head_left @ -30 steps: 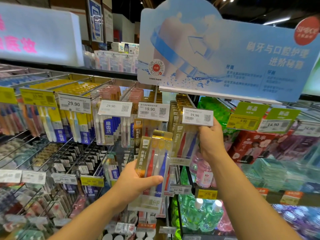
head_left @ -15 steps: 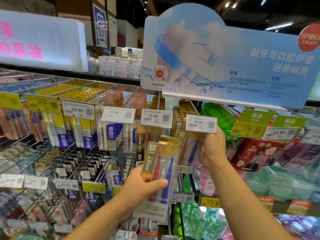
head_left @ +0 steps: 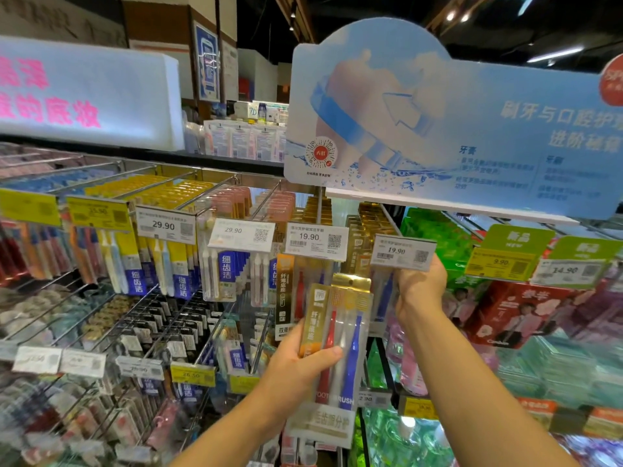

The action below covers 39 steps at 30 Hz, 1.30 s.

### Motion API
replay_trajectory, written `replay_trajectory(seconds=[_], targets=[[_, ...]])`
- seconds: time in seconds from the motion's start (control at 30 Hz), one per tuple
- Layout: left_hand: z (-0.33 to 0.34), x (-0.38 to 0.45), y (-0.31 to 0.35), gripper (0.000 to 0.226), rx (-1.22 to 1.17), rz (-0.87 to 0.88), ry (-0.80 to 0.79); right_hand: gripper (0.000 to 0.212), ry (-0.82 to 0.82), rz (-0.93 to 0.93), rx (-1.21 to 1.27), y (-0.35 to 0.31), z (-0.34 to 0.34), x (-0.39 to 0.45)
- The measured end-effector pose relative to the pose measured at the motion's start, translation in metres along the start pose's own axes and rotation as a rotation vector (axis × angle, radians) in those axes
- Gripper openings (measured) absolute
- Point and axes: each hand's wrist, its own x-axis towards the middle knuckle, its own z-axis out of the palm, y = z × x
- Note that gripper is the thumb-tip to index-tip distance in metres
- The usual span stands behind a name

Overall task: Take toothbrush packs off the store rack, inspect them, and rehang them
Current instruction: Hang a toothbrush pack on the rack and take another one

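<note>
Before the rack, left hand (head_left: pixel 296 362) gripping toothbrush pack (head_left: pixel 340 335), right hand (head_left: pixel 419 286) raised, pinching price tag (head_left: pixel 403 252)

Counts at the toothbrush rack, head view.

Two hands were in view: left hand (head_left: pixel 296 362) and right hand (head_left: pixel 419 284). One toothbrush pack (head_left: pixel 337 335) was off the hooks, with three brushes inside: one red, one white, one blue. On the top row, four white price tags could be read: two marked 29.90 (head_left: pixel 166 225) (head_left: pixel 241 233) and two marked 19.90 (head_left: pixel 316 241) (head_left: pixel 403 252). Two green tags (head_left: pixel 509 252) (head_left: pixel 578 262) sat at right, marked 9.90 and 14.90. One blue header sign (head_left: pixel 455 126) stood above. Packs hanging behind each tag were too overlapped to count.
</note>
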Motion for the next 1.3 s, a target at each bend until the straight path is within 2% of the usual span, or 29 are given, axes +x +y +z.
replay_trajectory(seconds=[0.13,0.33,0.4,0.5,0.57,0.73,0.83,1.17,1.3], targets=[[0.003,0.002,-0.001,0.025,-0.020,-0.008,-0.004,0.030,-0.010,-0.041,-0.052,0.004,-0.007,-0.012],[0.014,0.011,-0.009,0.039,-0.012,0.005,-0.033,0.014,0.054,-0.076,-0.078,0.028,-0.026,-0.026],[0.020,0.015,-0.011,0.047,-0.003,-0.007,-0.020,0.015,-0.056,-0.026,-0.024,0.034,-0.035,-0.034],[0.028,0.024,-0.014,0.041,0.031,0.000,-0.006,0.023,-0.303,0.032,0.035,0.033,-0.045,-0.045],[0.032,0.028,-0.014,0.037,0.067,0.004,0.012,0.022,-0.368,0.031,0.058,0.029,-0.049,-0.044],[0.039,0.036,-0.011,0.033,0.116,0.063,0.019,0.017,-0.381,0.009,0.043,0.019,-0.053,-0.033],[0.042,0.042,-0.010,0.022,0.121,0.114,0.015,0.013,-0.355,-0.007,0.037,0.017,-0.050,-0.028],[0.047,0.049,-0.011,0.021,0.127,0.183,0.057,0.021,-0.347,-0.182,0.061,0.011,-0.046,-0.020],[0.046,0.051,-0.012,0.021,0.186,0.212,0.116,0.018,-0.359,-0.216,0.067,0.013,-0.043,-0.018]])
